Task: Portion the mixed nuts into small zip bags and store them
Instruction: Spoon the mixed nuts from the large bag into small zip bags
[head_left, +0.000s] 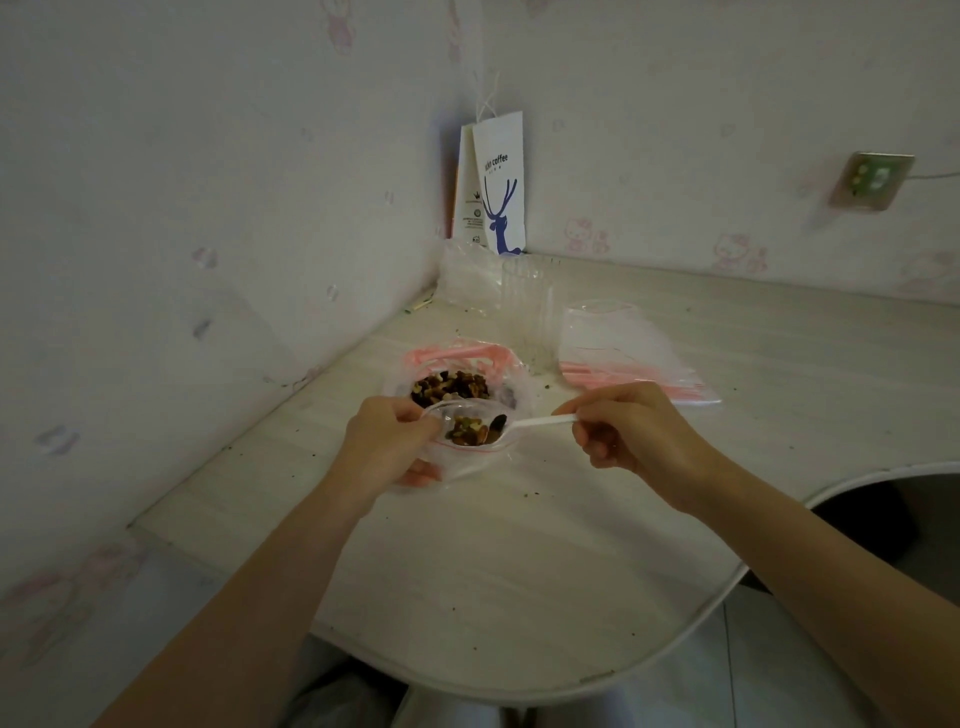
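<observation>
One large bag (511, 387) of clear plastic with a pink zip edge is seen lying open on the pale worktop (519, 561), and a heap of mixed nuts (449, 387) is held inside it. Just in front of this large bag, one small zip bag (460, 467) with a red line at its mouth is held up by the left hand (387, 441); its fingers are curled round the bag's left rim, so that the mouth is kept wide. One white plastic spoon (545, 422) is pinched at its handle end by the fingers of the right hand (634, 431), to the right of and in front of the large bag. The spoon's bowl is placed in the mouth of the small zip bag, where a little clump of nuts is seen; whether these lie on the spoon or in the bag cannot be told.

To the right of the large bag, one stack of empty zip bags (623, 353) is laid flat; their number cannot be counted. Just behind the large bag, one clear plastic container (524, 312) is stood upright, and behind that one crumpled clear wrapping (465, 275) and one paper bag (501, 192) printed with a blue deer are set in the corner. One wall socket (872, 179) is fixed far to the right. Dark crumbs (548, 387) are scattered around the large bag.
</observation>
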